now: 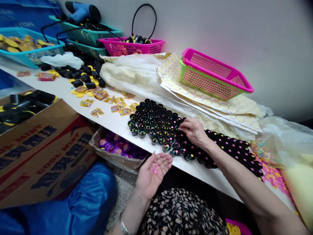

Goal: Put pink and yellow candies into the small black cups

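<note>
My left hand (153, 174) is palm up at the table's front edge, fingers stretched out and slightly cupped. Several small pink pieces (155, 169) lie in its palm. My right hand (194, 130) hovers over rows of small black cups (148, 127), thumb and fingertips pinched together. What those fingertips hold, if anything, is too small to make out. Cups on the left contain mixed coloured bits. Many cups to the right (230, 147) show a single pink or yellow piece on top.
Loose pink and yellow pieces (274, 176) are heaped at the right end. Small printed packets (97, 112) and black cylinders (85, 78) lie left. Behind are sticker sheets (195, 94) under a pink basket (217, 67). A carton (44, 156) and a box of purple items (117, 147) stand below.
</note>
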`<state>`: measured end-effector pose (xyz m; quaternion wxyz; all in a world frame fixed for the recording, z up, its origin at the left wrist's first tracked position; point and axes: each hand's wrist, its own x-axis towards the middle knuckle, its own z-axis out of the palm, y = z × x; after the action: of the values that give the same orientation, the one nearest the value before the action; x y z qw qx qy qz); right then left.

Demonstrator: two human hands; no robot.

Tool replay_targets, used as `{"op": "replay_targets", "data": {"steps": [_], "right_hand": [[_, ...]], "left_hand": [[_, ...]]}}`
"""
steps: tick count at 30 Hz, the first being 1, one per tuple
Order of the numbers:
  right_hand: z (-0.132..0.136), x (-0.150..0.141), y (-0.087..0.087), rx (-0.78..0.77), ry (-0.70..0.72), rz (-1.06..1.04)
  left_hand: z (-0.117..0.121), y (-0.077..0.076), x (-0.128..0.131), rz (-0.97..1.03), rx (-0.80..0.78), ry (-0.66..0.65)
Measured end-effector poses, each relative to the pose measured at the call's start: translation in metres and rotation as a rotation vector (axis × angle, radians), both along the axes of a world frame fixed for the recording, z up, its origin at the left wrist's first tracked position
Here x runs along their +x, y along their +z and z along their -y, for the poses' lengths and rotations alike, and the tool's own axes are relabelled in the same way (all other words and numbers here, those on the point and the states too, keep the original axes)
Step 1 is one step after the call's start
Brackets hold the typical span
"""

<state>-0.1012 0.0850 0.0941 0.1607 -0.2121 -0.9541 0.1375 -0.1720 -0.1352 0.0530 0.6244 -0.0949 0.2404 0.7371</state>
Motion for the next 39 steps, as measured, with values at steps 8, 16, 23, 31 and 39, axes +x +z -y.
{"op": "replay_targets", "data": {"steps": [8,16,23,31,39], "right_hand": [[0.005,-0.01,-0.011,0.06,0.114,0.172],[0.013,-0.007,-0.01,0.072,0.126,0.207],[0.013,-0.009,-0.01,0.096,0.132,0.23],[0.02,-0.011,-0.001,0.228,0.184,0.277],[0.014,-0.014,-0.005,0.08,0.154,0.28]], "left_hand": [[-0.003,-0.007,-0.003,0.015,0.001,0.013],[-0.004,-0.007,-0.003,0.015,-0.006,0.016],[-0.005,-0.007,-0.002,0.013,-0.028,0.02],[-0.008,-0.009,-0.001,0.013,-0.035,0.028],[-0.008,-0.008,0.0,0.019,-0.031,0.025]]}}
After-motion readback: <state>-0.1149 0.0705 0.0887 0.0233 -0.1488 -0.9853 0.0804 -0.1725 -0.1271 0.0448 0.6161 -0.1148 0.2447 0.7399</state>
